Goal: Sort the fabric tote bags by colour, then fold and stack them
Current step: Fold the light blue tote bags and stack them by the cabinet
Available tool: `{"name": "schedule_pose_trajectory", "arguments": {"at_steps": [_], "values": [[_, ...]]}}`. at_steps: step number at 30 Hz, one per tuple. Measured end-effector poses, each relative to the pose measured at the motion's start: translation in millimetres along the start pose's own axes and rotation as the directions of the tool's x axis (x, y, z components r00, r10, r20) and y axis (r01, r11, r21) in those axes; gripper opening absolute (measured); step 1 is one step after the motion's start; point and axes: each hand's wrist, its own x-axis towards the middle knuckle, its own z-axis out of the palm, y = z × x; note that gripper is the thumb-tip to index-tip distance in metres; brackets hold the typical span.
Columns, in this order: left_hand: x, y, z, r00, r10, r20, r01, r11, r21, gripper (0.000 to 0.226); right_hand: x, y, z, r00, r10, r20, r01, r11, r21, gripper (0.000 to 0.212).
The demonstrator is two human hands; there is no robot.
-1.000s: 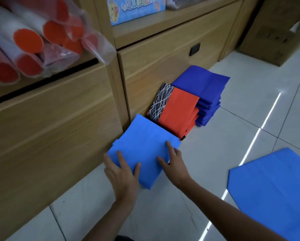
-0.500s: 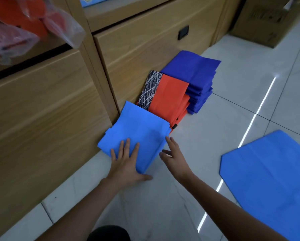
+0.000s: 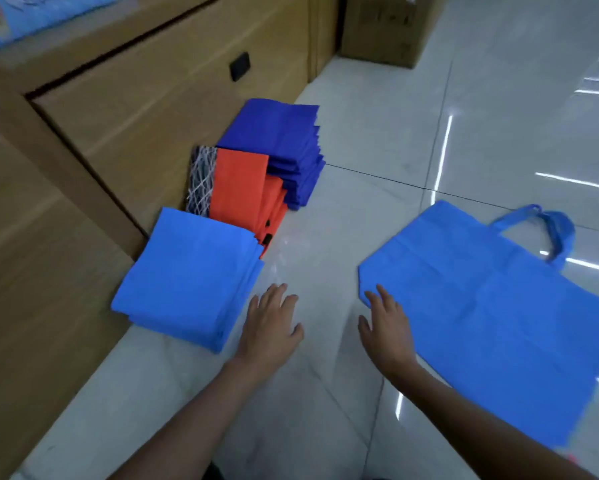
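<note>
Right grip (image 3: pixel 386 327) perhaps on tote (image 3: pixel 499 323) corner

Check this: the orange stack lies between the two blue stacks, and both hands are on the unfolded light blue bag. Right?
Only one hand is. The head view shows the right hand on a corner of the unfolded light blue bag; the left hand is over the floor.

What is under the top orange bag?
More folded orange bags, their edges stepping out at its right. How many there are cannot be seen: the top orange bag covers most of them.
</note>
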Motion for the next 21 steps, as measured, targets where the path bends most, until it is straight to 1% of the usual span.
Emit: {"name": "schedule_pose_trajectory", "arguments": {"at_steps": [1, 2, 4, 5, 6, 7, 9, 10, 12, 13, 14, 15, 17, 18, 19, 20, 21], "values": [[3, 7, 6, 1.0, 0.014, 0.023, -0.013, 0.998, -0.061, 0.052, -4, 22, -4, 0.997, 0.062, -0.043, -0.064, 0.997, -0.041, 0.051], [6, 14, 12, 0.999, 0.044, 0.031, -0.04, 0.992, -0.116, 0.051, -10, 43, -9, 0.988, 0.143, -0.049, -0.147, 0.985, -0.085, 0.054], [12, 25, 24, 0.99, 0.121, 0.069, -0.107, 0.979, -0.175, 0.053, -22, 77, -11, 0.949, 0.315, 0.024, -0.308, 0.94, -0.15, 0.06], [13, 29, 31, 0.983, 0.162, 0.086, -0.144, 0.972, -0.185, 0.055, -27, 89, -9, 0.929, 0.363, 0.074, -0.348, 0.923, -0.163, 0.061], [14, 33, 37, 0.975, 0.199, 0.1, -0.177, 0.966, -0.189, 0.059, -32, 98, -7, 0.92, 0.374, 0.122, -0.351, 0.921, -0.171, 0.062], [15, 37, 42, 0.967, 0.225, 0.118, -0.2, 0.96, -0.194, 0.062, -36, 104, -5, 0.923, 0.351, 0.157, -0.323, 0.93, -0.177, 0.063], [14, 40, 52, 0.948, 0.276, 0.159, -0.245, 0.951, -0.189, 0.069, -42, 111, 0, 0.942, 0.261, 0.21, -0.223, 0.956, -0.189, 0.067], [14, 40, 56, 0.939, 0.293, 0.179, -0.263, 0.949, -0.173, 0.072, -44, 115, 0, 0.949, 0.208, 0.238, -0.162, 0.966, -0.201, 0.075], [15, 40, 63, 0.927, 0.319, 0.199, -0.297, 0.946, -0.131, 0.076, -44, 121, -3, 0.955, 0.108, 0.276, -0.038, 0.969, -0.246, 0.097], [16, 40, 66, 0.924, 0.323, 0.204, -0.305, 0.945, -0.116, 0.076, -44, 121, -6, 0.959, 0.05, 0.28, 0.032, 0.959, -0.282, 0.101], [16, 40, 70, 0.922, 0.324, 0.211, -0.31, 0.946, -0.1, 0.075, -43, 121, -9, 0.963, -0.001, 0.269, 0.091, 0.942, -0.323, 0.095], [17, 40, 73, 0.917, 0.328, 0.227, -0.32, 0.945, -0.074, 0.074, -42, 121, -8, 0.972, -0.045, 0.231, 0.125, 0.929, -0.348, 0.082], [17, 39, 80, 0.919, 0.324, 0.225, -0.319, 0.946, -0.058, 0.074, -43, 122, -3, 0.983, -0.111, 0.143, 0.152, 0.935, -0.319, 0.05], [17, 38, 80, 0.921, 0.332, 0.204, -0.325, 0.943, -0.069, 0.074, -45, 121, -3, 0.984, -0.144, 0.103, 0.17, 0.934, -0.315, 0.037], [17, 37, 78, 0.921, 0.349, 0.173, -0.342, 0.937, -0.069, 0.071, -47, 120, -3, 0.982, -0.177, 0.063, 0.188, 0.931, -0.313, 0.028], [18, 35, 78, 0.919, 0.376, 0.12, -0.37, 0.926, -0.069, 0.065, -48, 118, -6, 0.979, -0.202, 0.026, 0.201, 0.937, -0.286, 0.029], [20, 32, 78, 0.915, 0.401, 0.041, -0.397, 0.915, -0.071, 0.057, -49, 117, -9, 0.974, -0.225, -0.01, 0.215, 0.944, -0.248, 0.038]]}}
